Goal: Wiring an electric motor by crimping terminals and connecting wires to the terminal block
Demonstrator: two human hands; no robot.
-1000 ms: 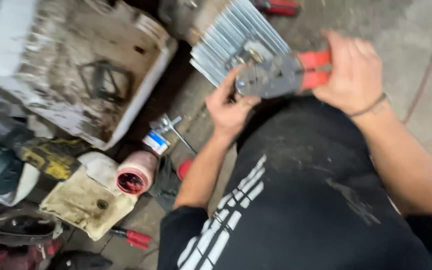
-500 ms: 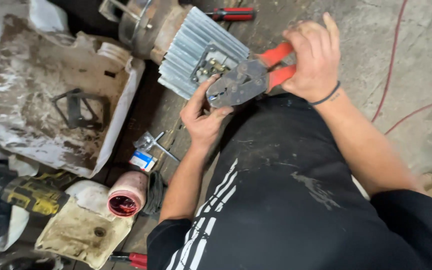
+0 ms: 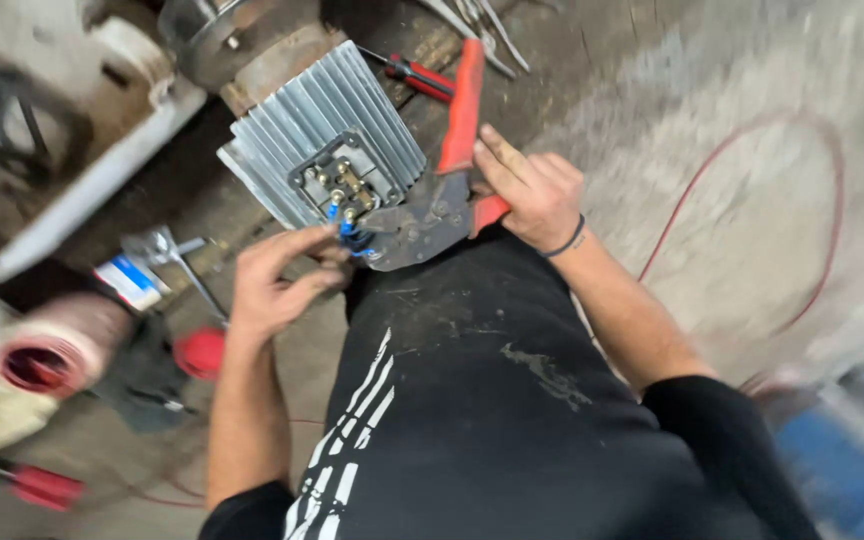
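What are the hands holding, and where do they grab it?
The right hand holds the red-handled crimping pliers by the lower handle. The left hand pinches the blue-tipped wires at the motor's terminal box.

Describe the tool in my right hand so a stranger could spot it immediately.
Find the grey finned motor at top centre. Against its open terminal box sits the crimping tool, gripped by the right hand. Its splayed red handles and broad grey metal head distinguish it from the slim red-handled screwdriver behind.

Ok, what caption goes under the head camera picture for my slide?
Right hand holds a red-handled crimper at a finned motor; left hand pinches blue wire ends.
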